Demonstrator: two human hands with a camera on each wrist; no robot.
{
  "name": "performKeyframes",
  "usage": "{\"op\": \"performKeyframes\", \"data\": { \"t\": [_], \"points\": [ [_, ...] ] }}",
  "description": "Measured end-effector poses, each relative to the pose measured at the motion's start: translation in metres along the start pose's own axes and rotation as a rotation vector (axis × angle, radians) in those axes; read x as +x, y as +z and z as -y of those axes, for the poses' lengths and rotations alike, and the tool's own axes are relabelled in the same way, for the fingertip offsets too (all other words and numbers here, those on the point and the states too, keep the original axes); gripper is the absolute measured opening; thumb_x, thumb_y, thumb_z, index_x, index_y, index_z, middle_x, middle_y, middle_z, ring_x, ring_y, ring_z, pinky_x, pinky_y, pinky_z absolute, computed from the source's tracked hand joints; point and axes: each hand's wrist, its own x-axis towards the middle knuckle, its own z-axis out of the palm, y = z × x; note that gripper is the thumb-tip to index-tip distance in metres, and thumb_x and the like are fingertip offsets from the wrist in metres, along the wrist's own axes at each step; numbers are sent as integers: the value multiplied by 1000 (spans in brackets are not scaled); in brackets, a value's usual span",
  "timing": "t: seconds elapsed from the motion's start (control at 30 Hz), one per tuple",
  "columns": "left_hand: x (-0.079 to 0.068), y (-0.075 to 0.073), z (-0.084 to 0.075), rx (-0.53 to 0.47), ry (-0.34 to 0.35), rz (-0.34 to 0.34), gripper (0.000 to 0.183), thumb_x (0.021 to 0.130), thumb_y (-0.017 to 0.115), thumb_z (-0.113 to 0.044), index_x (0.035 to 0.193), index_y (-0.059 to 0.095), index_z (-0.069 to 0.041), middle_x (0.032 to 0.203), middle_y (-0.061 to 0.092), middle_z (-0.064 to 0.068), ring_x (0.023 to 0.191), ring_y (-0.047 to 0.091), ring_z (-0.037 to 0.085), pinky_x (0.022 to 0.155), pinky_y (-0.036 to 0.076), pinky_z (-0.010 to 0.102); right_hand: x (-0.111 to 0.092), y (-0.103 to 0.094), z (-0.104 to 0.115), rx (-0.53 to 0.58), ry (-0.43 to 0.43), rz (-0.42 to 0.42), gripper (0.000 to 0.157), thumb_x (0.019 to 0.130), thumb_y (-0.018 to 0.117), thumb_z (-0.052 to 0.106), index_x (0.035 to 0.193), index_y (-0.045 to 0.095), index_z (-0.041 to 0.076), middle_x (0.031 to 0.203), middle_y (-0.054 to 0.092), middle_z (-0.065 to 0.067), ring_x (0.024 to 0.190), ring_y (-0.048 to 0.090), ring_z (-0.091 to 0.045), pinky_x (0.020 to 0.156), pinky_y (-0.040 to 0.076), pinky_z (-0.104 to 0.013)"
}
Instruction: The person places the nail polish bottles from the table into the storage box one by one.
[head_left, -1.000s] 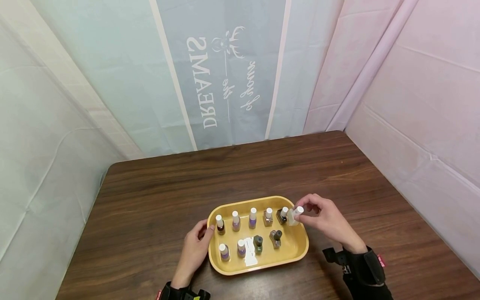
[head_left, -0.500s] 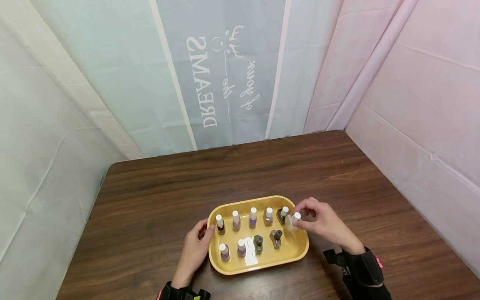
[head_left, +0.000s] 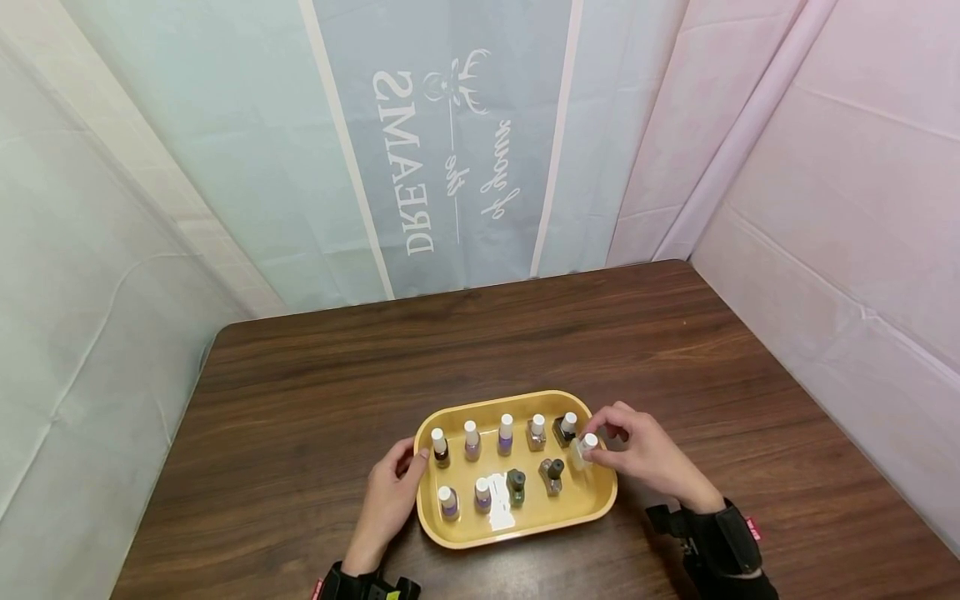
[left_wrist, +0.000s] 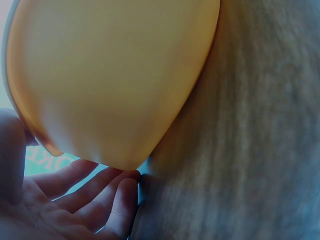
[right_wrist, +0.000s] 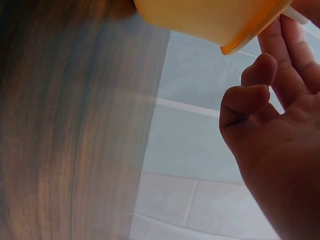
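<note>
A yellow tray [head_left: 525, 535] lies on the table with small nail polish bottles standing in two rows. At its left end my left hand [head_left: 392, 492] grips the wall, thumb over the rim and fingers outside; the left wrist view has those fingers [left_wrist: 102, 200] against the tray's side. With thumb and fingertips, my right hand [head_left: 648, 454] pinches the white cap of a pale, clear nail polish bottle [head_left: 577, 455] inside the right end. That bottle leans slightly, close to a dark nail polish bottle [head_left: 562, 433]. In the right wrist view the tray wall hides the bottle's body.
The back row has white caps, from a dark bottle [head_left: 440, 450] at the left onward. In the front row stand purple bottles [head_left: 448, 503], a green one [head_left: 516, 488] and a greyish one [head_left: 551, 477]. Dark wooden table [head_left: 337, 367] surrounds the tray; fabric curtains [head_left: 465, 167] hang behind.
My right hand has moved slightly down and left with the clear nail polish bottle, further inside the tray's right end. My left hand and the other bottles have stayed put.
</note>
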Motion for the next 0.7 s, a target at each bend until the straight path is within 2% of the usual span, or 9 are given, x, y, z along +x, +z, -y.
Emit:
{"op": "performKeyframes", "data": {
  "t": [0.33,0.7],
  "points": [
    [0,0,0,7,-3,5,37,98,56,-29,127,60,-6,116,67,15,99,66,18,73,53,17,-1,5,-3,0,-34,2,28,72,84,15,87,65,29,78,51,9,74,44,-10,62,36,-22],
    [1,0,1,0,-1,3,36,98,55,-28,127,60,-6,116,66,16,98,66,18,74,53,18,-3,8,-5,-24,-57,3,28,72,85,16,86,64,28,78,49,9,73,42,-5,61,35,-20]
  ]
}}
